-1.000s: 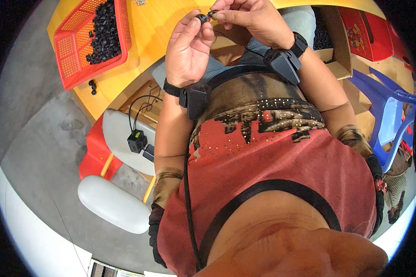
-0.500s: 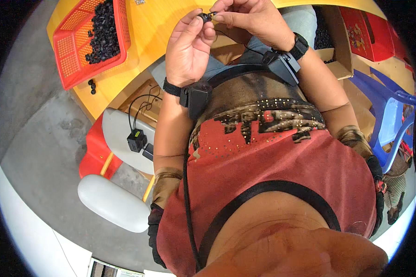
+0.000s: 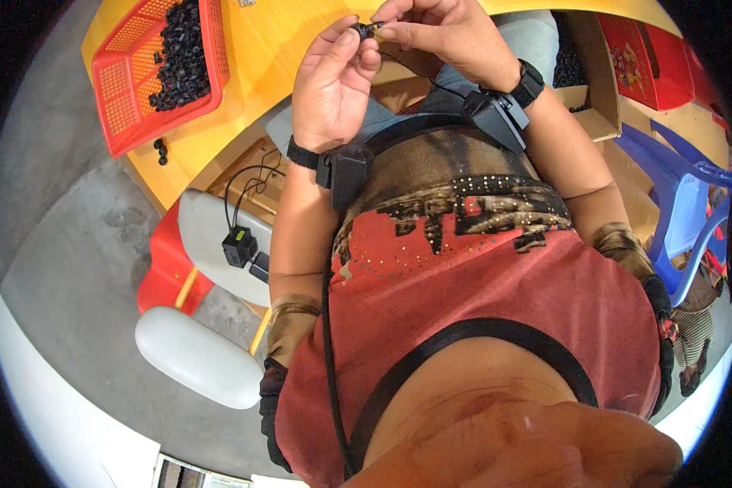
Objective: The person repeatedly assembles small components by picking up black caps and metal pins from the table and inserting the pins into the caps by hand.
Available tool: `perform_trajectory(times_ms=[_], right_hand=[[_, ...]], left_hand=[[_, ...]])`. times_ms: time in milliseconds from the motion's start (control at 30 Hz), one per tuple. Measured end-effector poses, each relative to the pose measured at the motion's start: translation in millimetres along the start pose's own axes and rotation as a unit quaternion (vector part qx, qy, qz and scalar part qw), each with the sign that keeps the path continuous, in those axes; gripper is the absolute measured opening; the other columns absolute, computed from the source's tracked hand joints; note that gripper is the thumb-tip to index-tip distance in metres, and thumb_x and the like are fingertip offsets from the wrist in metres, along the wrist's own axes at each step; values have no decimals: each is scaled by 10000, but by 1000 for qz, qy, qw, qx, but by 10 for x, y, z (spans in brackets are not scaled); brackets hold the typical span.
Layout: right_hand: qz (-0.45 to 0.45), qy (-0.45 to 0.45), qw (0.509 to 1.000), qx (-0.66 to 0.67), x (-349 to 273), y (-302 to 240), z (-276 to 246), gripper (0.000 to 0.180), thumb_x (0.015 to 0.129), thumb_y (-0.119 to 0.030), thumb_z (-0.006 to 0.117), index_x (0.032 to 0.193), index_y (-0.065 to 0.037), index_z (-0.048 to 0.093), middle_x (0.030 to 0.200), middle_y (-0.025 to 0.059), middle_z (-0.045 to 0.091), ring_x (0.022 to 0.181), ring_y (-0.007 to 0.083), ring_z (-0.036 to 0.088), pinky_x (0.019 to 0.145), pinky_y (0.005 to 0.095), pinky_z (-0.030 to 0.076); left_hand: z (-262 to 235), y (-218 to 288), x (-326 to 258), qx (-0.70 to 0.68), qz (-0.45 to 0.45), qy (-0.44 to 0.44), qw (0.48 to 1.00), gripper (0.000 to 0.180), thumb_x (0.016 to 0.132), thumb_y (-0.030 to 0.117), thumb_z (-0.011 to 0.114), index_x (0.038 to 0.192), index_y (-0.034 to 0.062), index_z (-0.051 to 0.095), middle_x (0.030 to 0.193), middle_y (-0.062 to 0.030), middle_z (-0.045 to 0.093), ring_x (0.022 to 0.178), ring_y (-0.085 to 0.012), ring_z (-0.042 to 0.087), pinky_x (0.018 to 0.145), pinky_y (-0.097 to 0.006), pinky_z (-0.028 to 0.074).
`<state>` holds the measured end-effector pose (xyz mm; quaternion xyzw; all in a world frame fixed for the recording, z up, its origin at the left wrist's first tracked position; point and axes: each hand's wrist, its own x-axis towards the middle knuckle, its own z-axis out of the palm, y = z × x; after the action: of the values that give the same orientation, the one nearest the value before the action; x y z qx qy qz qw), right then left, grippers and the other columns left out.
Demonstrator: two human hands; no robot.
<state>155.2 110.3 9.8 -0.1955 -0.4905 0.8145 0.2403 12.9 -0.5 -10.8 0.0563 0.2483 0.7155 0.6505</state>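
Note:
Between thumb and fingers, my left hand (image 3: 331,88) pinches a small round black part (image 3: 361,32) above the table's near edge. My right hand (image 3: 451,39) meets it from the right, thumb and forefinger closed on a tiny dark piece (image 3: 377,26) that touches the black part or sits against it. Its exact kind is too small to make out. To the left of my hands, a red perforated plastic basket (image 3: 115,111) holds a heap of small black parts (image 3: 180,61).
Several loose black parts (image 3: 162,152) lie on the yellow table (image 3: 256,69) beside the basket. A cardboard box (image 3: 602,89) with small black pieces stands right of my lap, near a red box (image 3: 655,61) and a blue plastic chair (image 3: 683,195). A grey-white chair (image 3: 195,358) stands lower left.
Almost nothing differs. Both hands stay together at the same spot, with only a slight shift of the small black part between the fingertips.

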Motion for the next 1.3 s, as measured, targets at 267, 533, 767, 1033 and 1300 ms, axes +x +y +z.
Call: perform_trajectory(times_ms=[267,533,767,1033,1300], right_hand=[[5,4,1000,9,4,-1,23,91,859,11,605,947,-4,620,847,37,655,752,94,613,689,217,501],[-19,15,999,-46,16,13,27,93,858,7,608,951,0,613,853,33,652,756,83,606,690,213,498],[-20,20,998,-51,15,22,21,95,859,3,608,953,0,611,862,32,650,764,83,603,691,213,496],[-16,19,999,-20,13,-10,45,97,859,12,603,955,4,609,868,39,652,770,92,610,698,217,502],[1,16,1000,-17,22,9,23,97,856,11,608,952,3,612,856,39,655,756,92,614,693,215,507]], left_hand=[[13,9,-12,17,4,10,1000,216,900,50,550,1107,-10,575,978,-77,620,850,-161,589,766,-259,503],[94,17,-18,52,22,49,997,184,876,19,584,1060,4,577,915,-78,617,783,-155,616,723,-255,528],[108,13,-21,56,22,54,997,187,873,19,589,1060,6,577,912,-77,619,777,-156,621,713,-256,531],[68,27,-14,31,11,43,999,191,876,32,584,1064,0,576,905,-80,617,784,-162,616,724,-263,524],[7,51,-3,37,11,27,999,207,887,42,571,1088,-8,569,955,-79,614,828,-160,590,749,-257,507]])
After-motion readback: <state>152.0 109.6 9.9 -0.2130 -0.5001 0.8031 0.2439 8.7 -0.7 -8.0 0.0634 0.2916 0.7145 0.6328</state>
